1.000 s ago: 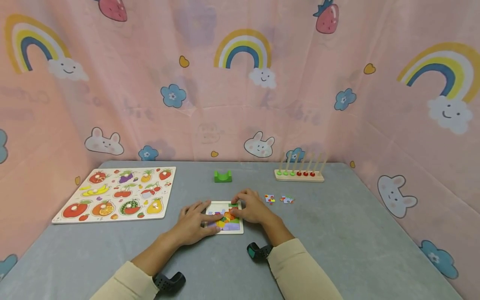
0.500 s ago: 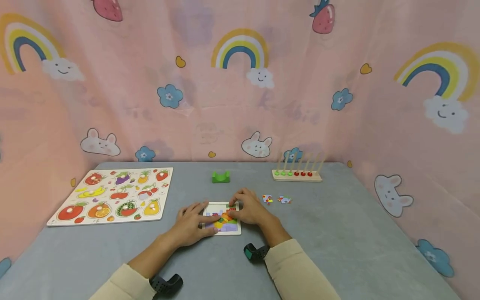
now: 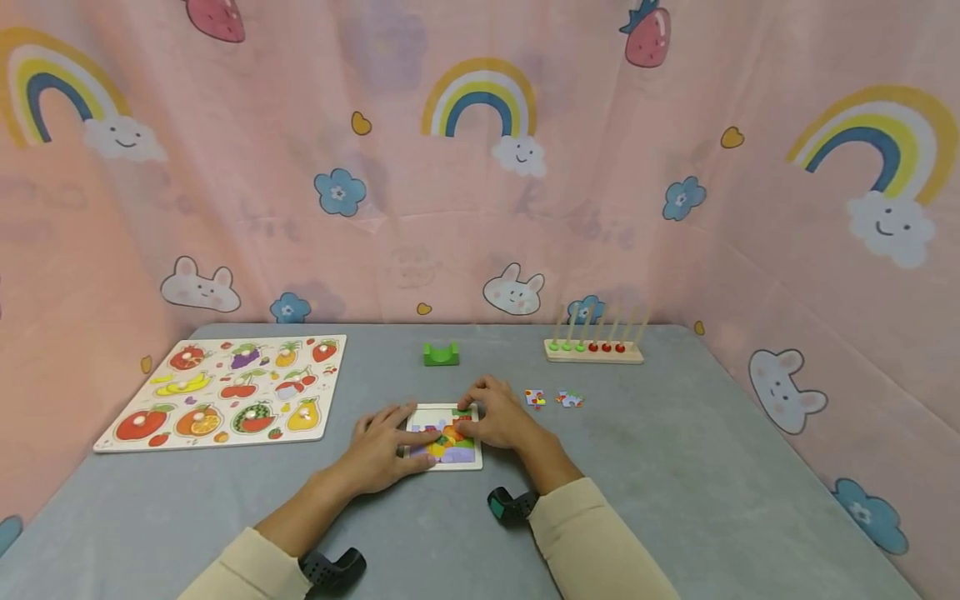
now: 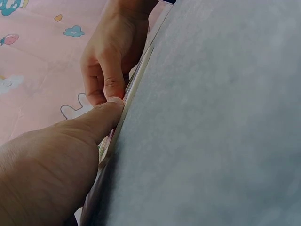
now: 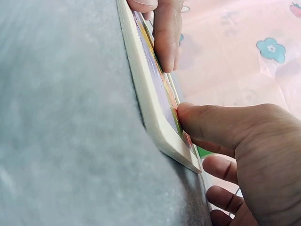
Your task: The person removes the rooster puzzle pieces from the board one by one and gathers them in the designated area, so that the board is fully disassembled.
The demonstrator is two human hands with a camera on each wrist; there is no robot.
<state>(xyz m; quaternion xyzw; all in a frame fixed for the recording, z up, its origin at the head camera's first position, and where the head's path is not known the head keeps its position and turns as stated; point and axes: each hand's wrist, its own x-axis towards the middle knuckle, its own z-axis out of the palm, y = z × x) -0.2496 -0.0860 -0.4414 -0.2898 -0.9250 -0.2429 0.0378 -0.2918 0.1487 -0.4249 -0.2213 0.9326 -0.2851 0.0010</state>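
Note:
A small jigsaw puzzle in a pale wooden frame [image 3: 444, 467] lies flat on the table, its upper left part bare and whitish. My left hand [image 3: 380, 450] spreads over the frame's left side, index finger and thumb laid across the colourful pieces. At the upper right of the puzzle, my right hand [image 3: 504, 417] pinches a green and red puzzle piece [image 3: 465, 413] between thumb and index finger. In the right wrist view the right thumb [image 5: 193, 115] touches the picture just inside the frame's edge. Two loose puzzle pieces, one [image 3: 535, 398] and another [image 3: 570, 400], lie right of the hand.
A fruit peg board [image 3: 217, 392] lies at the left. Behind the puzzle stands a green curved block [image 3: 442, 355]. A wooden bead rack [image 3: 594, 352] with green and red beads is at the back right, before a pink patterned curtain [image 3: 420, 233].
The head view has shifted slightly, so everything sits a little further left. Both hands keep their places on the puzzle, with no clear movement of the pieces.

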